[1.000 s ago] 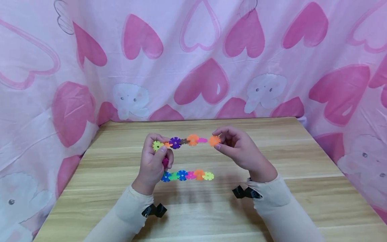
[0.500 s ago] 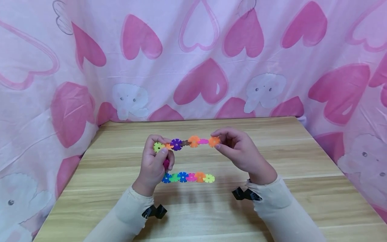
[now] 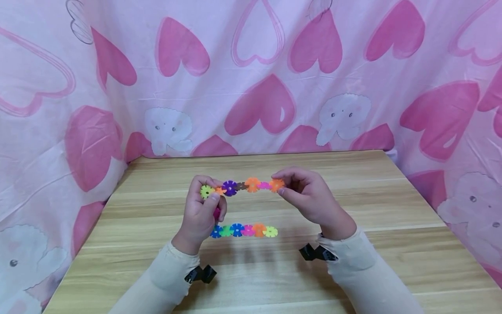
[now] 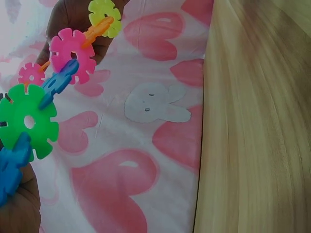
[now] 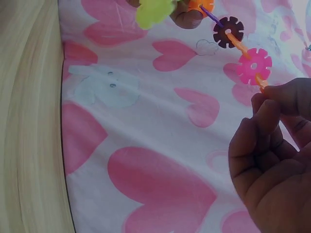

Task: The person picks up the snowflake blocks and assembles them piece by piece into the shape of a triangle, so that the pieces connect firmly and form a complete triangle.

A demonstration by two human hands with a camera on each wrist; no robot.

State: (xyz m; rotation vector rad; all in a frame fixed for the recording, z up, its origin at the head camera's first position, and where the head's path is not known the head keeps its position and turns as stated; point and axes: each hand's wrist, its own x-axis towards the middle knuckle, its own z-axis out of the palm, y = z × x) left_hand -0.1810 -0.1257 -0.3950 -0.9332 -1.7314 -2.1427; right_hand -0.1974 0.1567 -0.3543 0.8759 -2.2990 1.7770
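Note:
A chain of colourful notched snowflake discs is held above the table in a sideways U. My left hand [image 3: 198,216] grips its bend, thumb by a yellow disc [image 3: 206,192], and covers part of it. The upper row runs right past a purple disc [image 3: 229,188] to a pink disc [image 3: 264,185]. My right hand [image 3: 310,196] pinches an orange disc [image 3: 276,185] that meets this pink one. In the right wrist view that orange disc [image 5: 263,87] shows edge-on at the pink disc [image 5: 255,67]. A lower row, with a green disc [image 4: 29,116], ends in yellow [image 3: 270,231].
The wooden table [image 3: 251,279] spreads beneath both hands. A pink curtain [image 3: 219,100] printed with hearts encloses the back and sides. Black camera mounts [image 3: 201,274] sit at both wrists over pale sleeves [image 3: 157,279].
The orange disc in my right hand has moved slightly left, closing the gap to the pink disc at the upper row's end. My left hand has hardly moved.

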